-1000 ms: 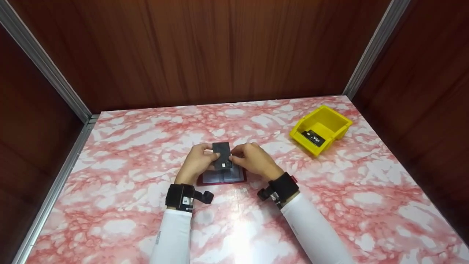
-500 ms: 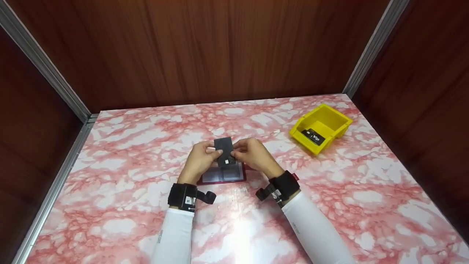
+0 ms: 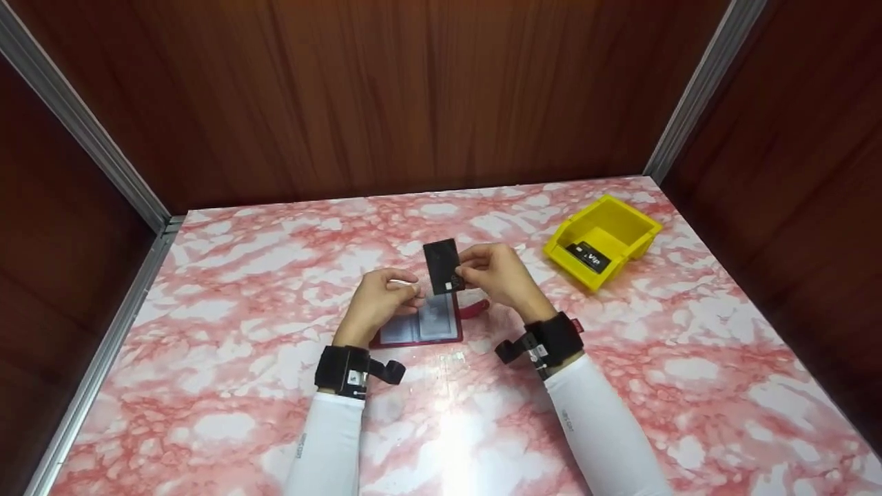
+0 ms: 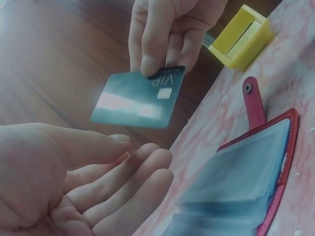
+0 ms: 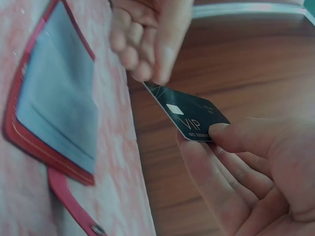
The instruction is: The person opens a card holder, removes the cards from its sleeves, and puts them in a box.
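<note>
A black VIP card [image 3: 442,266] is held above the table, pinched by one end between the thumb and fingers of my right hand [image 3: 501,277]. The right wrist view shows the card [image 5: 189,114] with its pale chip and lettering facing up. My left hand [image 3: 379,302] is beside it, fingers loosely bent and apart from the card, as the left wrist view shows a gap between them. Below both hands lies an open red card holder [image 3: 460,338] with clear plastic sleeves [image 4: 236,172]. Its snap strap [image 4: 254,104] sticks out to the right.
A yellow bin [image 3: 623,231] stands at the right rear of the marbled table [image 3: 275,248], with black cards [image 3: 588,257] in its front part. Brown wood-grain panels [image 3: 386,96] enclose the table at the back and sides.
The left hand has let go of the card. My right hand has moved up and to the right with it, which uncovers more of the card holder and its strap.
</note>
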The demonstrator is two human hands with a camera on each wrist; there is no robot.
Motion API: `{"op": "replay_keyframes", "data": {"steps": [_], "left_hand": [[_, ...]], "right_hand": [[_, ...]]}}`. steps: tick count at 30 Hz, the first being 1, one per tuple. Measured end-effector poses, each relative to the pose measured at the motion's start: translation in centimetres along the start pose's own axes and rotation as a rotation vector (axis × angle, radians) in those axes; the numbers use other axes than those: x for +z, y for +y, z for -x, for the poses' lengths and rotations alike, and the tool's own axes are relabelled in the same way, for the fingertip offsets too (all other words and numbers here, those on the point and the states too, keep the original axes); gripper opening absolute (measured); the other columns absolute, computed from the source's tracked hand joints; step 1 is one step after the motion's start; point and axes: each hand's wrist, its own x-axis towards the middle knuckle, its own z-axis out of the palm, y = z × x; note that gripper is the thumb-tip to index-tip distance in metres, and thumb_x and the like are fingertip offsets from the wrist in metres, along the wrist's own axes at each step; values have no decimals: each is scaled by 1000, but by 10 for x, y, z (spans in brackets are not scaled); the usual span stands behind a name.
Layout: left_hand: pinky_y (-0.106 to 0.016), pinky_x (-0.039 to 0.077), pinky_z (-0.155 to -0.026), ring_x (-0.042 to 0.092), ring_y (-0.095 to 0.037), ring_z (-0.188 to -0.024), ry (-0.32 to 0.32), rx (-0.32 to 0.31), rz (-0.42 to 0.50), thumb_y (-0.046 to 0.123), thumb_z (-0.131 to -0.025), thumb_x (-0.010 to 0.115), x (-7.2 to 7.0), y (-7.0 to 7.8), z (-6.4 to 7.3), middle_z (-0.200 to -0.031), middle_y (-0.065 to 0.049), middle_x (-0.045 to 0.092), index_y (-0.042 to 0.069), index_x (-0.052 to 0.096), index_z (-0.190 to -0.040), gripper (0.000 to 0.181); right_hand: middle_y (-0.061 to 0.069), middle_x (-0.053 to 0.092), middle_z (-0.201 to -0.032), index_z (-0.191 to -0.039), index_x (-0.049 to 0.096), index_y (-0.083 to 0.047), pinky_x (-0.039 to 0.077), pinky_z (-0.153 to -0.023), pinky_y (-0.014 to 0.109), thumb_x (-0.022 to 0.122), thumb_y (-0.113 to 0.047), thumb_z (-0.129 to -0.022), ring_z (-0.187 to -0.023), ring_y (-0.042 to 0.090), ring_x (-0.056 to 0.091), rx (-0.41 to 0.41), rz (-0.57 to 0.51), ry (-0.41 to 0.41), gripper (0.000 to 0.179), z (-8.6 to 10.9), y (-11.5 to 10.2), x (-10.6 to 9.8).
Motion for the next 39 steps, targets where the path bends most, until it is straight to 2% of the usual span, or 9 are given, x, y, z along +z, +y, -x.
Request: {"op": "replay_keyframes", "data": {"steps": [5,9,15,18,20,23,25,29,39], "left_hand": [[-24,68,-69,76,-12,-72,-5,-18,-30,-3,-101,68,-2,-2,1,-90,-10,81,-11,67,-124,25],[-24,68,-70,76,-13,-73,-3,-33,-81,-2,-100,69,-3,-5,0,-94,-16,82,-10,69,-120,21],[-23,65,-69,75,-13,-72,12,-62,-159,2,-99,71,-3,-7,-1,-90,-15,81,-6,72,-111,14],[-23,64,-69,73,-12,-72,24,-75,-201,4,-99,72,-4,-10,-2,-86,-11,80,-5,73,-108,13],[-23,63,-69,72,-13,-72,31,-83,-229,5,-98,72,-4,-12,-2,-84,-10,79,-5,74,-106,12],[-23,63,-70,72,-13,-73,30,-91,-249,5,-98,72,-4,-15,-2,-84,-9,79,-5,74,-106,13],[-23,63,-71,72,-14,-74,26,-95,-249,5,-98,71,-4,-16,-2,-85,-10,79,-5,74,-107,13],[-24,64,-73,72,-14,-76,16,-101,-253,7,-98,72,-5,-17,-2,-88,-11,79,-5,74,-108,16],[-25,64,-76,73,-15,-80,-1,-107,-262,10,-98,73,-7,-17,-1,-93,-14,80,-4,75,-108,17]], "right_hand": [[24,81,-115,-120,78,4,65,-82,20,73,-6,-100,-96,17,79,-3,13,68,23,1,5,-27],[27,79,-122,-128,76,4,61,-84,14,70,-7,-101,-95,9,76,12,2,155,30,5,13,-58],[26,77,-126,-135,74,-1,57,-79,10,67,-12,-103,-86,-4,66,99,2,336,35,20,31,-111],[24,77,-129,-135,75,-3,52,-79,7,67,-12,-104,-86,-5,63,147,77,456,34,25,39,-131],[21,77,-131,-136,75,-6,51,-80,10,66,-13,-105,-90,-1,63,200,113,522,33,27,43,-140],[16,78,-132,-136,76,-10,51,-84,15,66,-15,-106,-100,11,68,269,165,579,32,31,48,-148],[15,79,-130,-135,77,-11,51,-87,20,66,-16,-106,-107,19,70,280,207,597,32,32,51,-149],[17,81,-125,-130,79,-10,54,-91,32,67,-14,-105,-110,29,73,252,300,608,29,34,56,-148],[20,82,-114,-115,85,-7,59,-90,57,66,-7,-97,-104,42,76,182,508,539,26,35,64,-144]]}}
